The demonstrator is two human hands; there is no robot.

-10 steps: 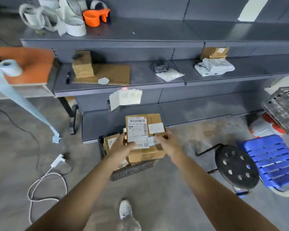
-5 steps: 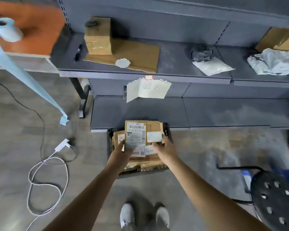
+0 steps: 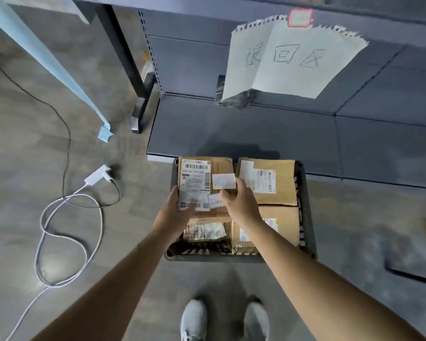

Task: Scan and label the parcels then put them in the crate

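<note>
A brown cardboard parcel [image 3: 219, 166] sits at the centre of the frame, over the upper-left part of the dark crate [image 3: 308, 217], with both hands on it. The left hand [image 3: 174, 211] grasps its lower-left edge, the thumb lying across the bottom of the large white shipping label [image 3: 194, 183]. The right hand [image 3: 240, 201] clasps the parcel's right side, fingers curled over that edge beside a small white sticker [image 3: 223, 180] and the thumb pressing a second small label near the lower edge. Whether the parcel rests on anything beneath it cannot be told. Three more labelled parcels lie in the crate: one in the upper right [image 3: 278, 183], one in the lower right [image 3: 283, 230] partly under the right forearm, and a tape-wrapped one in the lower left [image 3: 207, 231]. The crate stands on the grey floor [image 3: 133, 254], just in front of the lowest grey shelf [image 3: 256, 129]. A torn notebook sheet [image 3: 288, 57] with handwritten characters hangs from the shelving at the upper right. At the left of the frame a white cable [image 3: 43, 225] loops across the floor to a white adapter [image 3: 97, 174], a thin black cable [image 3: 65, 148] runs nearby, and a pale blue strip [image 3: 47, 57] slants down from the upper left. Two grey shoes [image 3: 193, 318] show at the bottom edge.
</note>
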